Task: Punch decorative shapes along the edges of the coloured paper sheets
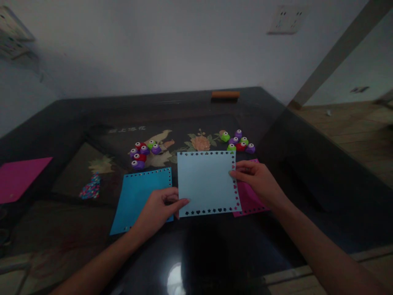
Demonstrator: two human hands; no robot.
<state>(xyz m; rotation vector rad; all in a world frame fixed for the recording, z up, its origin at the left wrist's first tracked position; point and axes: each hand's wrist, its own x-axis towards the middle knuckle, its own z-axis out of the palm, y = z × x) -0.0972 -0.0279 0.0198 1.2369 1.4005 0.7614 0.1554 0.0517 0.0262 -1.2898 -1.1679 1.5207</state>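
Note:
Both hands hold a pale blue paper sheet (pixel 205 182) with small star and heart shapes punched along its top, right and bottom edges. My left hand (pixel 159 209) pinches its lower left corner, fingers closed. My right hand (pixel 256 180) grips its right edge, fingers closed. A darker blue sheet (pixel 138 196) with a punched top edge lies flat on the table under my left hand. A pink punched sheet (pixel 250 200) lies under my right hand.
Two clusters of small colourful craft punches (pixel 143 152) (pixel 239 141) sit behind the sheets on the dark glossy table (pixel 215 254). A pile of paper confetti (pixel 90 188) and a magenta sheet (pixel 21 178) lie at left. An orange block (pixel 225 94) rests at the far edge.

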